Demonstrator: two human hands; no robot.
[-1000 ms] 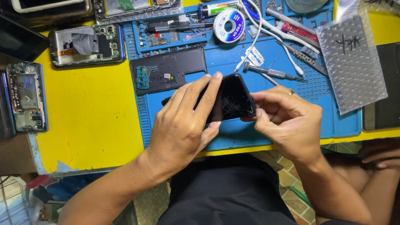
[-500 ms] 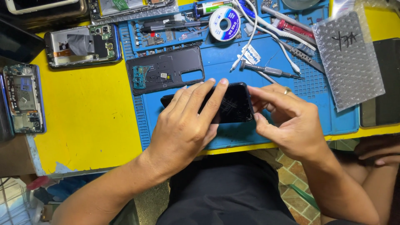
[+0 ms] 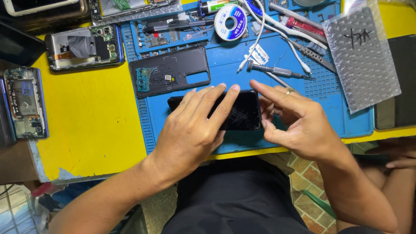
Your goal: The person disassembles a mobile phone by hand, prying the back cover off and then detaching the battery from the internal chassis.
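Note:
A black phone [image 3: 240,113] with a cracked glass face lies flat on the blue work mat [image 3: 338,108]. My left hand [image 3: 193,130] rests on its left and middle part, fingers spread over the glass and pressing it down. At the phone's right end is my right hand [image 3: 299,125], with a ring on one finger. Its thumb sits against the phone's right edge and its index finger stretches over the top right corner.
A black phone back cover [image 3: 171,76] lies just behind the phone. Two opened phones [image 3: 84,47] [image 3: 24,102] sit on the yellow table [image 3: 86,130] at the left. A screwdriver [image 3: 277,70], spool [image 3: 230,21], tweezers [image 3: 312,51] and bubble bag [image 3: 362,56] lie behind. Another person's hand [image 3: 398,156] shows at the right.
The phone was tilted up between both hands; it now lies flat on the mat. My left hand has flattened over it and my right fingers have moved to its right end.

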